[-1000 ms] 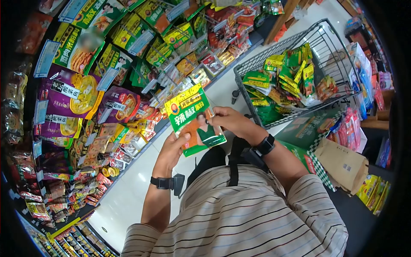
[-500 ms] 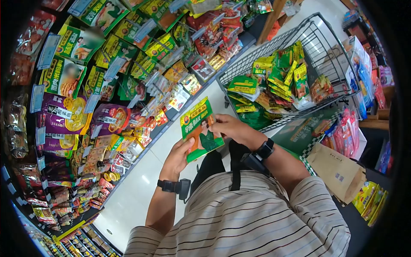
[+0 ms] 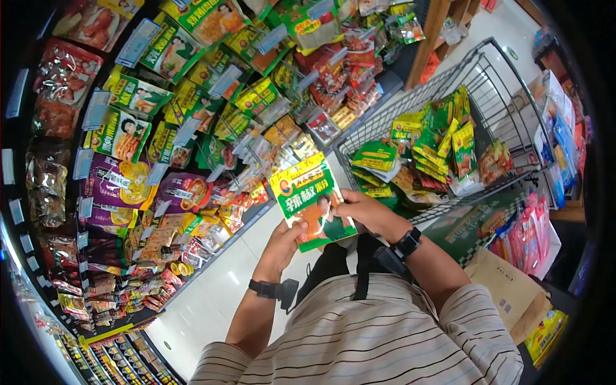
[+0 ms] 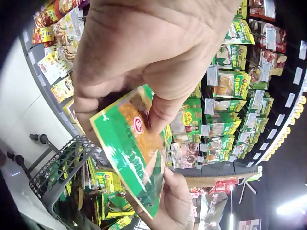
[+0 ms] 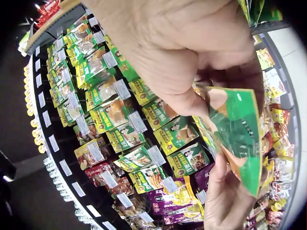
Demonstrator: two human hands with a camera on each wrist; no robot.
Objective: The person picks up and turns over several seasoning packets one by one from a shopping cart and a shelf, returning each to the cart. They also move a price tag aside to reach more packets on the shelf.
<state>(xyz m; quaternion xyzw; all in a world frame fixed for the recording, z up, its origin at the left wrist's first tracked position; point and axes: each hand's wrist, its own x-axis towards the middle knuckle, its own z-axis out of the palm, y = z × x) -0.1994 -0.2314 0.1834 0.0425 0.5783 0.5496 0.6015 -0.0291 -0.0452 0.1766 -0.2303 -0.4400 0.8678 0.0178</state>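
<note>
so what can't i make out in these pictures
Held packet, back: all three views, turned away from the cameras.
Left hand, fingers behind the packet: head view, covered by it.
Cart, lowest contents: head view, buried under upper packets.
Price tags, print: head view, too small.
Yellow bag, right side: head view, cut off by dark edge.

Loose off-white shirt (image 3: pixel 372 340) with thin dark stripes, short sleeves (image 3: pixel 475 314) to match, black trousers (image 3: pixel 324 260), black strap (image 3: pixel 362 282) hanging out front. Left wrist's got a black band (image 3: pixel 262 289) with a chunky box (image 3: pixel 287 293); right has a black watch-looking thing (image 3: pixel 407 242) plus another dark box (image 3: pixel 391 263).
</note>
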